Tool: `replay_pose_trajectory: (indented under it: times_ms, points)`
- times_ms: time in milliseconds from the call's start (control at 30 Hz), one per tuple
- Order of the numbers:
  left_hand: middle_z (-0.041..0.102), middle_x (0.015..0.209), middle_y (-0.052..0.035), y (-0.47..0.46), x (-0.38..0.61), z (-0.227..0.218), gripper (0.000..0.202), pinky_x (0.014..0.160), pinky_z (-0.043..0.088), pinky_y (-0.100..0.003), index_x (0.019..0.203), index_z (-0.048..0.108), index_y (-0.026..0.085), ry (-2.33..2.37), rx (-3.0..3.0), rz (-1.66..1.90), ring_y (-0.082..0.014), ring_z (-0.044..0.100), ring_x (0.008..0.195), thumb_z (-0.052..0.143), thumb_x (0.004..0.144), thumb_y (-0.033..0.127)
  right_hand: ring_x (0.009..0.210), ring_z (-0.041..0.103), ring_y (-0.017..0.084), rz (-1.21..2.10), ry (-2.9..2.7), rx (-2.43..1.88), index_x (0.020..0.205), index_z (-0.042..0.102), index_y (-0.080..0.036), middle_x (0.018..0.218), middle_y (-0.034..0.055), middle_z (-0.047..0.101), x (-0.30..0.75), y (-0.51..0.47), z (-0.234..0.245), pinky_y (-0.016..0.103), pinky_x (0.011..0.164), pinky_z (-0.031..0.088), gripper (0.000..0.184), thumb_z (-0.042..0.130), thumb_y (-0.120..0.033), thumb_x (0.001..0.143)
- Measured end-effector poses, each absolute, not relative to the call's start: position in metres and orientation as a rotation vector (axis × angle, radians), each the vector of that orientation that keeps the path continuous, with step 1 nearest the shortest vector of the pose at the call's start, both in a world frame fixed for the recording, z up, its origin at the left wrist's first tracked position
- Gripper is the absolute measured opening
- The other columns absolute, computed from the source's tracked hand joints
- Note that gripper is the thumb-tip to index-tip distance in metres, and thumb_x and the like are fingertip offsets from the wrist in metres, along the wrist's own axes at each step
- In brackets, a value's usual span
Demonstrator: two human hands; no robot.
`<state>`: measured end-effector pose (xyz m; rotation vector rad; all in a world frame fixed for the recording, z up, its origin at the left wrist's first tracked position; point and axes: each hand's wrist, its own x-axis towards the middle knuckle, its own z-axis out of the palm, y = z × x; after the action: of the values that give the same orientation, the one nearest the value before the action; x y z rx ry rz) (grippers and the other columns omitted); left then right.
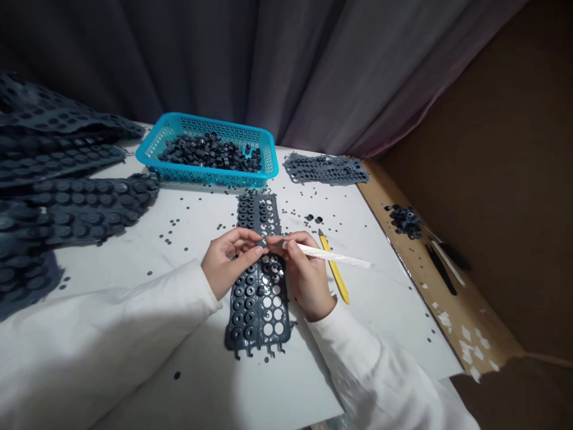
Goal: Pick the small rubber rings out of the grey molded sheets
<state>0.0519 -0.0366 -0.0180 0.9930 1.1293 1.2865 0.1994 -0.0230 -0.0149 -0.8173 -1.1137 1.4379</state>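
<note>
A dark rubber sheet (238, 345) of moulded round pieces lies lengthwise on the white table, under both hands. Its left columns hold ring-shaped pieces, while many holes on the right are bare. My left hand (230, 258) pinches a small dark rubber piece (261, 243) between thumb and fingertips, above the sheet's middle. In my right hand (308, 280) is a slim tool with a white-wrapped handle (342, 255). Its tip end points left toward the small piece, and the fingers partly hide it. A yellow-handled pointed tool (335, 269) lies just right of my right hand.
A blue basket (206, 174) of loose dark pieces stands at the back. Stacked uncut sheets (89, 206) crowd the left side. A punched-out sheet (326, 169) lies back right. Cardboard (430, 280) beyond the right edge carries dark pieces and white scraps. Tiny dark discs dot the table (197, 388).
</note>
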Motion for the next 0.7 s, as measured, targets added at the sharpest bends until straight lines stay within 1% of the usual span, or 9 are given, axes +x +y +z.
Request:
replay_pose_trajectory:
  times_ms: [67, 167, 233, 267, 333, 433, 567, 700]
  points:
    - [0.069, 0.073, -0.0021, -0.0364, 0.0518, -0.0171, 0.025, 0.063, 0.042, -0.025, 0.085, 0.060, 0.017, 1.122, 0.992, 1.290, -0.0182, 0.067, 0.076, 0.073, 0.069, 0.032, 0.084, 0.064, 0.016, 1.384, -1.076, -0.840, 0.083, 0.059, -0.023, 0.088, 0.0003, 0.069, 0.2009, -0.0216, -0.0134, 0.033, 0.083, 0.050, 0.012, 0.062, -0.035, 0.082]
    - [0.068, 0.071, -0.0011, -0.0368, 0.0520, -0.0154, 0.025, 0.063, 0.043, -0.025, 0.087, 0.059, 0.018, 1.124, 0.994, 1.288, -0.0184, 0.067, 0.077, 0.071, 0.071, 0.032, 0.069, 0.056, 0.010, 1.252, -1.028, -0.892, 0.075, 0.059, -0.022, 0.073, -0.0043, 0.059, 0.2051, -0.0196, -0.0108, 0.023, 0.068, 0.046, 0.010, 0.063, -0.029, 0.080]
    - [0.068, 0.072, -0.0014, -0.0371, 0.0523, -0.0142, 0.026, 0.062, 0.044, -0.026, 0.088, 0.058, 0.018, 1.130, 0.991, 1.277, -0.0187, 0.067, 0.077, 0.071, 0.071, 0.033, 0.062, 0.050, 0.009, 1.197, -1.040, -0.910, 0.074, 0.058, -0.022, 0.067, -0.0058, 0.053, 0.2075, -0.0194, -0.0093, 0.022, 0.062, 0.042, 0.010, 0.063, -0.028, 0.080]
    - [0.069, 0.072, -0.0018, -0.0372, 0.0525, -0.0137, 0.028, 0.062, 0.044, -0.026, 0.089, 0.058, 0.018, 1.130, 0.986, 1.273, -0.0188, 0.067, 0.076, 0.071, 0.070, 0.035, 0.060, 0.049, 0.009, 1.184, -1.065, -0.915, 0.076, 0.059, -0.023, 0.066, -0.0061, 0.052, 0.2080, -0.0197, -0.0087, 0.022, 0.061, 0.041, 0.009, 0.063, -0.028, 0.080]
    - [0.070, 0.073, -0.0025, -0.0372, 0.0529, -0.0130, 0.032, 0.063, 0.045, -0.026, 0.089, 0.057, 0.018, 1.121, 0.972, 1.272, -0.0191, 0.067, 0.076, 0.073, 0.068, 0.037, 0.060, 0.051, 0.010, 1.180, -1.131, -0.930, 0.082, 0.059, -0.024, 0.065, -0.0063, 0.054, 0.2076, -0.0209, -0.0076, 0.023, 0.061, 0.042, 0.008, 0.065, -0.029, 0.080]
    - [0.071, 0.075, -0.0035, -0.0369, 0.0531, -0.0134, 0.035, 0.065, 0.046, -0.027, 0.089, 0.057, 0.018, 1.095, 0.965, 1.278, -0.0192, 0.067, 0.077, 0.074, 0.067, 0.039, 0.063, 0.059, 0.012, 1.206, -1.206, -0.952, 0.089, 0.060, -0.025, 0.065, -0.0056, 0.061, 0.2053, -0.0229, -0.0061, 0.025, 0.063, 0.046, 0.014, 0.068, -0.031, 0.078]
    - [0.072, 0.076, -0.0029, -0.0370, 0.0525, -0.0158, 0.031, 0.068, 0.046, -0.026, 0.090, 0.057, 0.018, 1.070, 0.989, 1.285, -0.0172, 0.066, 0.076, 0.072, 0.071, 0.038, 0.068, 0.065, 0.015, 1.299, -1.224, -0.996, 0.084, 0.066, -0.024, 0.071, -0.0026, 0.069, 0.2050, -0.0236, -0.0060, 0.028, 0.067, 0.050, 0.013, 0.071, -0.031, 0.075]
    - [0.070, 0.074, -0.0004, -0.0376, 0.0513, -0.0180, 0.027, 0.065, 0.043, -0.025, 0.090, 0.058, 0.019, 1.094, 1.026, 1.310, -0.0139, 0.062, 0.068, 0.072, 0.072, 0.034, 0.071, 0.065, 0.014, 1.325, -1.264, -0.966, 0.078, 0.069, -0.023, 0.076, -0.0017, 0.070, 0.2062, -0.0227, -0.0061, 0.027, 0.070, 0.051, 0.007, 0.073, -0.027, 0.074]
